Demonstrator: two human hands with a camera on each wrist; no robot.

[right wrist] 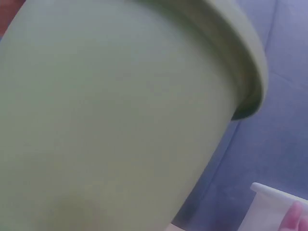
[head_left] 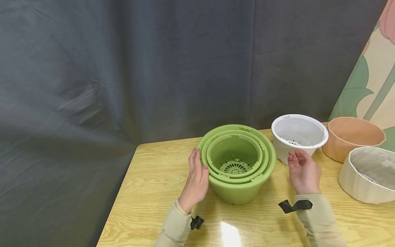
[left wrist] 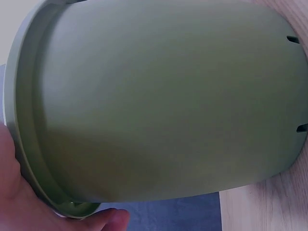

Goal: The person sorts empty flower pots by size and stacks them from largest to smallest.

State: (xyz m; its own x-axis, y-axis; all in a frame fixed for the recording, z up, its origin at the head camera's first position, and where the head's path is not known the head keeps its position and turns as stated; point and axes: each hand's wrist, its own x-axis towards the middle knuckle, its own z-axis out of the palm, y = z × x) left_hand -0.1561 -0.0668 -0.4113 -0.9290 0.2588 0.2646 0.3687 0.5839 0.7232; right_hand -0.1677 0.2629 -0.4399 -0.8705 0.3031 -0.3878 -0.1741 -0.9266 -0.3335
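Three green pots (head_left: 237, 190) stand nested on the table, the outer one's wall filling most of the left wrist view (left wrist: 163, 106) and right wrist view (right wrist: 101, 110). My left hand (head_left: 195, 181) touches the left side of the outer rim, fingers extended; its edge shows at lower left in the left wrist view (left wrist: 29, 202). In front of the white round pot (head_left: 279, 145), my right hand (head_left: 303, 173) has its palm turned up and fingers loosely bent, holding nothing. Its fingertips (right wrist: 292, 219) overlap that pot in the right wrist view; contact cannot be told.
An orange pot (head_left: 334, 147) stands right of the white one, with an off-white faceted pot (head_left: 358, 183) nearer the front right. Behind the wooden table (head_left: 148, 185) hangs a dark curtain (head_left: 185, 68). A floral panel (head_left: 355, 85) is at the right.
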